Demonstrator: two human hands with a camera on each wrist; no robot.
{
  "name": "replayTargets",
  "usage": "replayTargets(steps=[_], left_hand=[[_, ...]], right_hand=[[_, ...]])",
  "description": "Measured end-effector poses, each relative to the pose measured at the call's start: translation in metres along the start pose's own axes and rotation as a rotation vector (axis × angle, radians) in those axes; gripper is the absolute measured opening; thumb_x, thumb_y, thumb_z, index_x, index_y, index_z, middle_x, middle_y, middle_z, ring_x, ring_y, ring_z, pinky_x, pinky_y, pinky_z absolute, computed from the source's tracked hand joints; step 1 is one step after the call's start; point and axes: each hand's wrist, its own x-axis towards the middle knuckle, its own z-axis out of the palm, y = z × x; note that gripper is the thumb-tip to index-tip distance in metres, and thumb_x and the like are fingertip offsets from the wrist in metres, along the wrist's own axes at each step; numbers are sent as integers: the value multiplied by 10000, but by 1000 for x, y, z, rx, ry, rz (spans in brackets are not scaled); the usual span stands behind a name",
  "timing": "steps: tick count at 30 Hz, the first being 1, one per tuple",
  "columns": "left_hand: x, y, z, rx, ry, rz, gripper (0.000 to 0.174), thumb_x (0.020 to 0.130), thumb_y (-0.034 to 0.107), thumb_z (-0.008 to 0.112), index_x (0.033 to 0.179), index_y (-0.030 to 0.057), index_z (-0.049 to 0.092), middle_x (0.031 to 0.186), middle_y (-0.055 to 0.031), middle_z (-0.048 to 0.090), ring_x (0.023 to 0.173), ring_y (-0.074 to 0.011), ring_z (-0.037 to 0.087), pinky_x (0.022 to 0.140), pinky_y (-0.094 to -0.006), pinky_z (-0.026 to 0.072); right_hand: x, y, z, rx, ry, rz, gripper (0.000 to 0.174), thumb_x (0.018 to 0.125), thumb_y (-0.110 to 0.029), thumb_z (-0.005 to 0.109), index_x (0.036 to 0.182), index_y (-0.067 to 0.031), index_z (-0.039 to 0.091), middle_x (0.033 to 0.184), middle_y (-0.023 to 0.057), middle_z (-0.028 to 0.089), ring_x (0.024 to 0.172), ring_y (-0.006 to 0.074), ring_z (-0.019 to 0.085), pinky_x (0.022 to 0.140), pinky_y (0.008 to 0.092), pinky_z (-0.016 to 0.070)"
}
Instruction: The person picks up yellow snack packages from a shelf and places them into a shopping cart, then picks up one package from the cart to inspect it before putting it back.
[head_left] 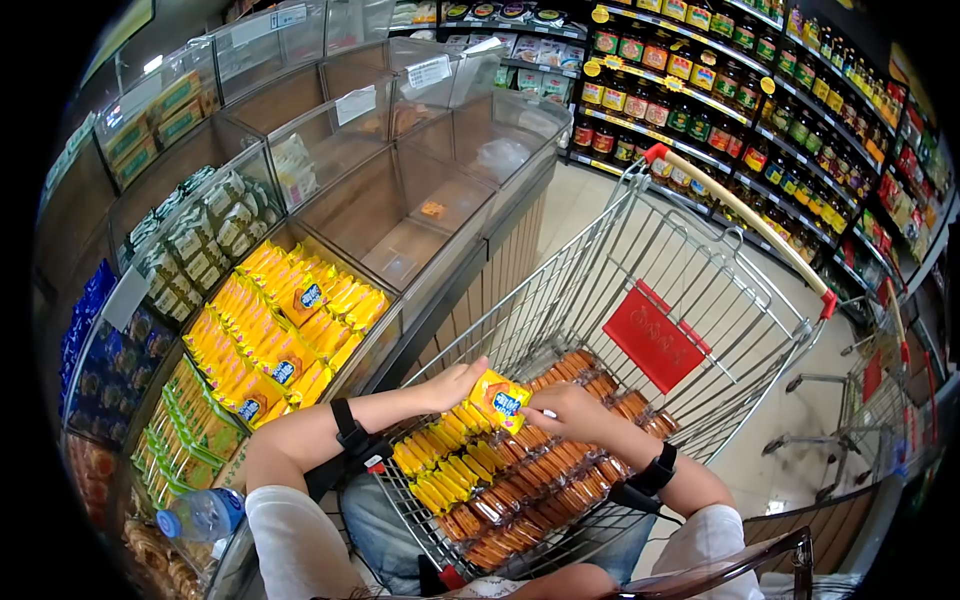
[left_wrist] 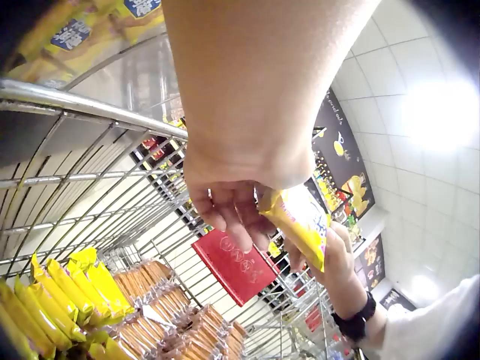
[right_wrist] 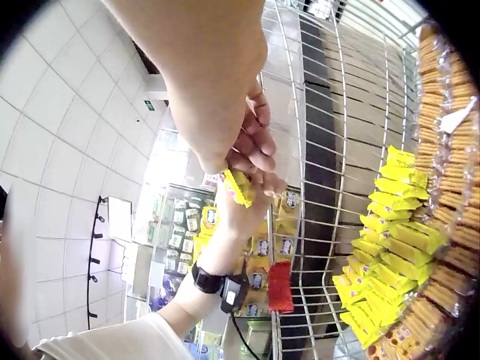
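Observation:
A yellow snack packet (head_left: 500,399) with a blue and white label is held up between both hands, over the shopping cart. My left hand (head_left: 455,386) pinches its left end; in the left wrist view the other fingers (left_wrist: 238,225) hang curled beside it. The opposite end is pinched by my right hand (head_left: 572,410). Below lie rows of matching yellow packets (head_left: 450,455) at the cart's left side. Beside them are many clear-wrapped brown biscuits (head_left: 540,480), which fill the rest of the cart floor.
A wire shopping cart (head_left: 735,370) with a red plate (head_left: 655,336) surrounds the goods. To the left stands a bin of yellow packets (head_left: 270,340), near green packs (head_left: 185,430) and a water bottle (head_left: 205,514). Shelves of jars (head_left: 680,85) rise at the back; another cart (head_left: 870,390) is at right.

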Motion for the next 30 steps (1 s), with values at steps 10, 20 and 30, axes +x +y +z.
replayTargets(steps=[10,20,30], left_hand=[[8,-8,2,120,-28,-29,697,863,540,183,910,-31,580,808,-175,588,813,-243,544,780,-315,393],[-3,10,0,834,397,430,224,809,216,501,968,59,518,1236,-188,319,1136,-357,340,931,-409,289],[6,-6,-12,807,424,135,354,764,235,555,1038,49,430,946,-186,438,898,-356,489,755,-395,413]], right_hand=[[1,-10,3,-18,-56,-33,198,786,-195,519,663,-40,534,601,112,518,571,289,517,572,375,408],[2,-4,0,-85,-19,39,185,754,-181,507,661,-23,527,595,134,524,570,313,527,551,394,412],[1,0,5,-88,-78,63,190,755,-192,502,663,-27,527,599,138,528,571,317,524,548,401,411]])
